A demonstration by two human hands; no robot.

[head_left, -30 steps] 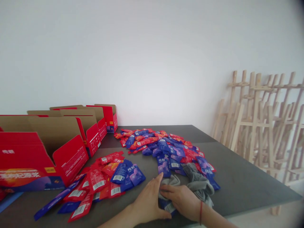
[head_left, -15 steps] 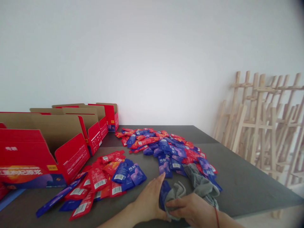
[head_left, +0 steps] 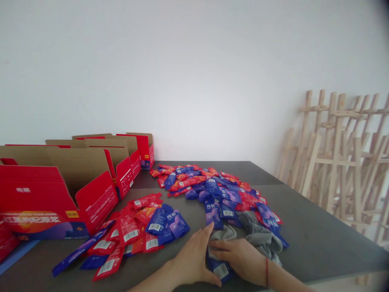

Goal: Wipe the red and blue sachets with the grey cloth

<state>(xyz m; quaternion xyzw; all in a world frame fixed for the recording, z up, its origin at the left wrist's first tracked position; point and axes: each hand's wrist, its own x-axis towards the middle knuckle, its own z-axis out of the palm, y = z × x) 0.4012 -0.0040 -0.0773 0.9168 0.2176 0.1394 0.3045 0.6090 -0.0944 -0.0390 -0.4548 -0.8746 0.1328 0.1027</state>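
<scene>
My left hand (head_left: 196, 256) curves round the left edge of a blue sachet (head_left: 221, 271), its thumb at the lower edge and fingers toward the top. My right hand (head_left: 241, 257) presses a bunched grey cloth (head_left: 223, 234) onto that sachet, hiding much of its face. More of the grey cloth (head_left: 263, 235) trails off to the right. Just beyond my hands, blue and red sachets form a large pile (head_left: 212, 186). To the left of my left hand lies a smaller heap of red and blue sachets (head_left: 130, 233).
Several open red cartons (head_left: 97, 207) stand in a row along the left of the dark table (head_left: 316, 235). Wooden easels (head_left: 331, 162) lean by the white wall beyond the table's right edge. A blue strip (head_left: 18, 255) shows at the lower left.
The blue sachet has gone from tilted up to lying flatter, its barcode end now showing. My right hand has spread the cloth over it. The view has shifted slightly left.
</scene>
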